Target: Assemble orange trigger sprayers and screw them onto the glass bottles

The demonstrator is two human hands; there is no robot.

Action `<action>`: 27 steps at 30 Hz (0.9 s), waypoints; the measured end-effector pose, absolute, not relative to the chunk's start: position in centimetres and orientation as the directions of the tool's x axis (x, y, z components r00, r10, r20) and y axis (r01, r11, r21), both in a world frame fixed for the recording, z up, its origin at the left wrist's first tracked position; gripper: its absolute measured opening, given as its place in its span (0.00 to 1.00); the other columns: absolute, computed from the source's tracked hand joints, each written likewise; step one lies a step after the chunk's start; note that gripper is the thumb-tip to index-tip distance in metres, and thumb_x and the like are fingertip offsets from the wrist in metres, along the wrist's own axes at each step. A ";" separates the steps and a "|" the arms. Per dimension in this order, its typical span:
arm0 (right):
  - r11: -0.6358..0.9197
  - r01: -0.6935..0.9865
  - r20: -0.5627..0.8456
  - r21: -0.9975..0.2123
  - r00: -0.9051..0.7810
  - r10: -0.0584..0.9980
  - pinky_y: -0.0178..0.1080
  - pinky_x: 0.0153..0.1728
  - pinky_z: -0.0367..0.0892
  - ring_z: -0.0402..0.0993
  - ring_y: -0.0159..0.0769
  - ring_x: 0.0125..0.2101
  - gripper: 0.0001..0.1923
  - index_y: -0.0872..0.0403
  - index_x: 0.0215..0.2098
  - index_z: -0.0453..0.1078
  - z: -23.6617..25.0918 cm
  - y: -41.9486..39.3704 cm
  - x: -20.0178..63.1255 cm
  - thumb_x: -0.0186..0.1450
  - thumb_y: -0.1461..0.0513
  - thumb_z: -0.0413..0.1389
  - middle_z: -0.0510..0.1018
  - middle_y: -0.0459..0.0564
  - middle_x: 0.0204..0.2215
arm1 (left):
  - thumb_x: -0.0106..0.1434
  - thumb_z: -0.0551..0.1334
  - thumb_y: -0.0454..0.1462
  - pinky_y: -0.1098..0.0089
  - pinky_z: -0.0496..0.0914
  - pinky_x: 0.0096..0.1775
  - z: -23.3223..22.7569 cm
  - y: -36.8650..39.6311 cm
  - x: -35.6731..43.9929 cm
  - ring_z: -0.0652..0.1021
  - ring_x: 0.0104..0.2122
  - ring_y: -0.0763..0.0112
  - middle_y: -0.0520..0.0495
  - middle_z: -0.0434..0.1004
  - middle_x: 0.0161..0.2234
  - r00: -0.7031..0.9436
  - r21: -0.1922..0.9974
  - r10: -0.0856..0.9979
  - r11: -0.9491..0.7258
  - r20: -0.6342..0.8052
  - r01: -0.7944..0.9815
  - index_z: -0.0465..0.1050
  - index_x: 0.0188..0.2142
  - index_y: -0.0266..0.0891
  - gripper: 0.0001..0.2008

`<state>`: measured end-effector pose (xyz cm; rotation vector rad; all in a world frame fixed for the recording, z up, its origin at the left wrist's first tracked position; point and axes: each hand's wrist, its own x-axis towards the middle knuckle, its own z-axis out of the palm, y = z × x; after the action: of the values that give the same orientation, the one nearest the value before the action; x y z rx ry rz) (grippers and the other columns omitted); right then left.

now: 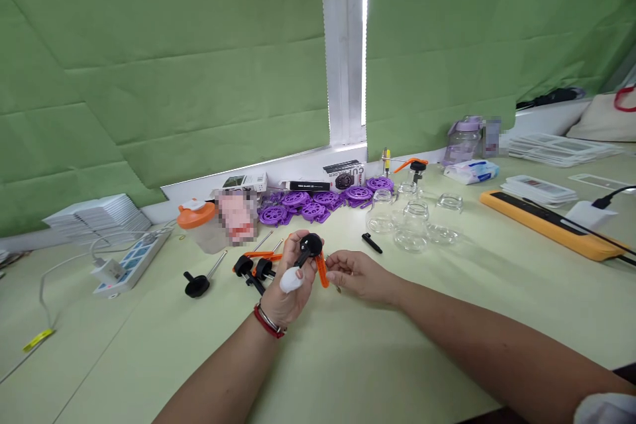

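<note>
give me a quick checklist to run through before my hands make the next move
1. Left hand has a grip on the black part: ok.
2. Right hand has a firm grip on the orange strip: cannot tell, the fingertips are beside it but contact is unclear.
3. Clear jars away from both hands: ok, they stand beyond the right hand.
4. Space around the left hand free of loose parts: not ok, other black parts lie right beside it.
5. Orange lid on its cup: ok.

Green sheets (173, 66) flank a white frame (342, 46) behind the pale table (397, 358).
</note>
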<state>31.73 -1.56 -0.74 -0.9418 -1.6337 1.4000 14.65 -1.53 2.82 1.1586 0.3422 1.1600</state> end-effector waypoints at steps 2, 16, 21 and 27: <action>0.109 0.014 0.091 -0.994 -0.449 0.889 0.34 0.29 0.61 0.64 0.28 0.27 0.23 0.57 0.43 0.67 -0.4 -1.6 31.8 0.59 0.48 0.57 0.71 0.48 0.31 | 0.44 0.69 0.49 0.57 0.61 0.54 2.8 -1.6 14.6 0.65 0.54 0.57 0.42 0.66 0.49 0.439 0.844 0.831 -0.065 0.341 -0.532 0.60 0.50 0.45 0.35; 0.552 0.581 0.378 -0.598 -0.403 0.834 0.37 0.33 0.61 0.67 0.34 0.30 0.17 0.53 0.37 0.72 0.2 -1.4 33.0 0.69 0.59 0.42 0.70 0.49 0.28 | 0.50 0.68 0.44 0.64 0.68 0.39 2.8 0.1 12.8 0.74 0.38 0.66 0.45 0.69 0.43 0.504 0.997 0.863 -0.005 0.045 -0.080 0.62 0.49 0.45 0.27; 0.571 0.620 0.467 -0.538 -0.345 0.814 0.44 0.43 0.66 0.70 0.41 0.42 0.16 0.52 0.49 0.68 -0.4 -1.3 32.8 0.69 0.58 0.44 0.74 0.55 0.42 | 0.49 0.68 0.40 0.71 0.68 0.29 2.3 0.2 12.9 0.71 0.25 0.75 0.52 0.69 0.31 0.424 0.970 0.901 -0.180 0.096 0.163 0.68 0.41 0.41 0.20; 0.552 0.677 0.592 -0.487 -0.209 0.779 0.53 0.58 0.56 0.54 0.46 0.60 0.25 0.50 0.62 0.54 -1.1 -0.7 33.2 0.67 0.58 0.47 0.59 0.56 0.60 | 0.52 0.63 0.49 0.71 0.69 0.26 2.2 3.6 9.2 0.73 0.25 0.73 0.48 0.72 0.34 -0.389 0.950 0.888 -0.140 0.245 0.279 0.67 0.41 0.40 0.21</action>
<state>33.24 -0.69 -1.12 -1.1775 -1.9444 0.1526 9.20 3.57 2.17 1.3134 1.6232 1.5620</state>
